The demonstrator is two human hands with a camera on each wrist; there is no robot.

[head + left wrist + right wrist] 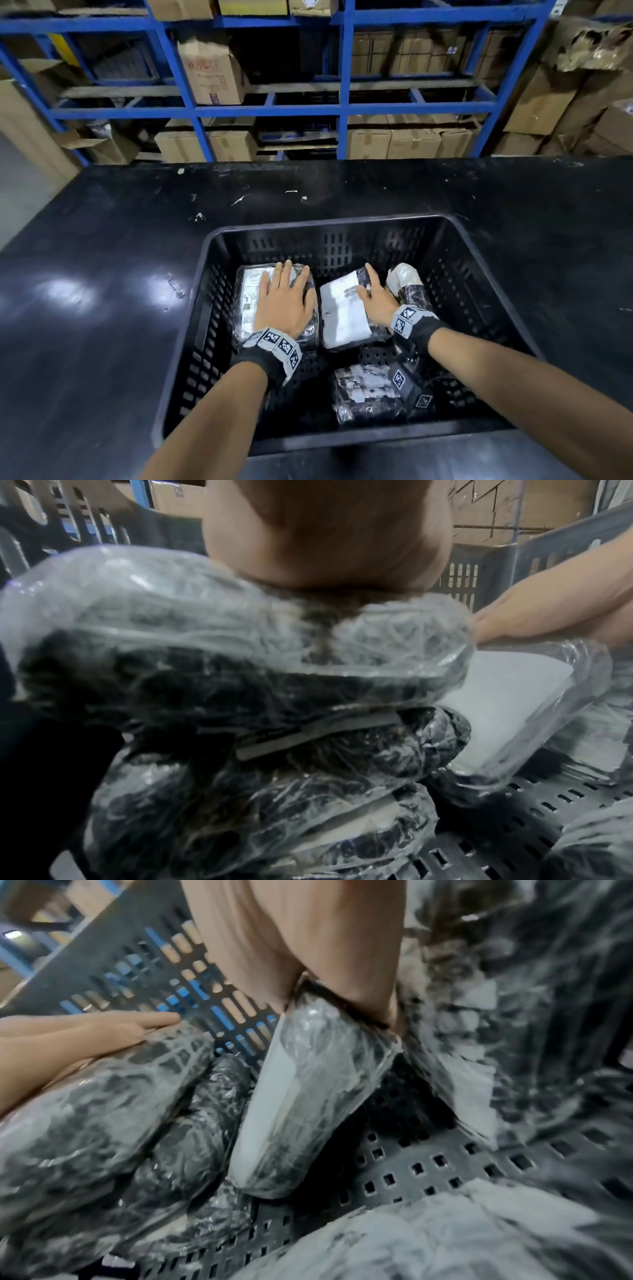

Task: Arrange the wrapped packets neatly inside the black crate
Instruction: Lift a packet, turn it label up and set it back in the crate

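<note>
The black crate (329, 222) stands on a black table and holds several packets wrapped in clear film. My left hand (284, 298) lies flat, fingers straight, pressing on the top of a stack of packets (248, 301) at the crate's left; in the left wrist view the palm (325, 534) bears down on that stack (205, 642). Just right of the stack, my right hand (375, 298) grips a white-labelled packet (342, 315) by its far right edge. In the right wrist view this packet (301, 1096) stands tilted on its edge under the hand (301, 934).
Another wrapped packet (409, 284) leans at the crate's back right, and one more (366, 390) lies near the front wall. Perforated crate floor (428, 1164) shows between them. Blue shelving (342, 109) with cardboard boxes stands beyond the table.
</note>
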